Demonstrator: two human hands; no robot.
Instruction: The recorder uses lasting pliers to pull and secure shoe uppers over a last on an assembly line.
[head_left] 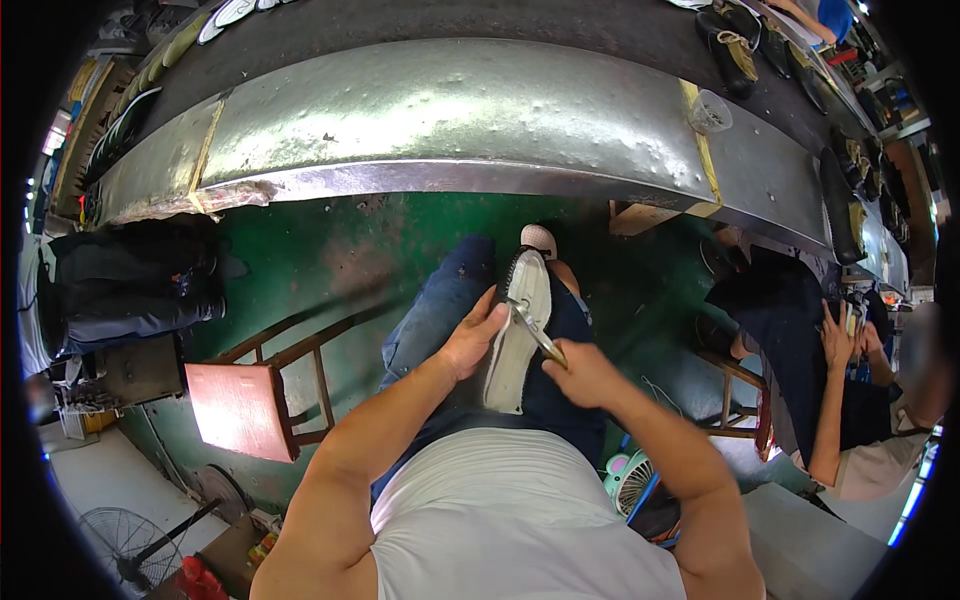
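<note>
A shoe (513, 375) lies sole up along my lap, its pale underside towards me and a dark edge near the toe. My left hand (474, 335) grips its left side, the thumb near the middle of the sole and the other fingers mostly hidden. My right hand (585, 375) is closed round the yellowish handle of a slim metal hand tool (535, 328). The tool slants up and left across the sole, its head beside my left thumb. Whether the head touches the sole, I cannot tell.
A metal-covered bench (450, 120) spans the far side. A clear cup (710, 112) and dark shoes (735, 55) rest on it at the right. A stool (238, 408) stands left, a small green fan (628, 480) right. Another person (850, 400) sits at the right.
</note>
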